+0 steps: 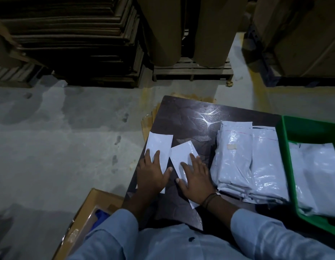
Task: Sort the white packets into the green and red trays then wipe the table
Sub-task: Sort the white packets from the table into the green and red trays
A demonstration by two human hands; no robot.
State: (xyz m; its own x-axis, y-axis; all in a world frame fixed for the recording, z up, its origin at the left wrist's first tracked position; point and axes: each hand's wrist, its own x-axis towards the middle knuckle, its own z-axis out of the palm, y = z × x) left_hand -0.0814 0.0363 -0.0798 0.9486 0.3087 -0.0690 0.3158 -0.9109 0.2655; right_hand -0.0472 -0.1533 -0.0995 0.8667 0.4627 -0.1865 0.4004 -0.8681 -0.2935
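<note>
Table (191, 117): left packet (160, 147), right packet (183, 156) side by side at 8 o'clock; packet stack (247, 162) at 3 o'clock; tray (312, 130) beyond stack, more packets (316, 177) inside.

Two hands (153, 175) (195, 179), two flat packets (159, 149) (182, 154), one green tray (312, 130) — one heaped pile (243, 160).

The bench (191, 117) is dark brown with paler, grain-like swirls. The packets (236, 166) are plain glossy white, and one bears a thin red line. The tray (286, 147) is green. The sleeves (114, 231) are light blue and the wristband (209, 198) is dark. The floor (59, 137) is grey with worn yellow paint. The rolls (163, 30) are brown.
</note>
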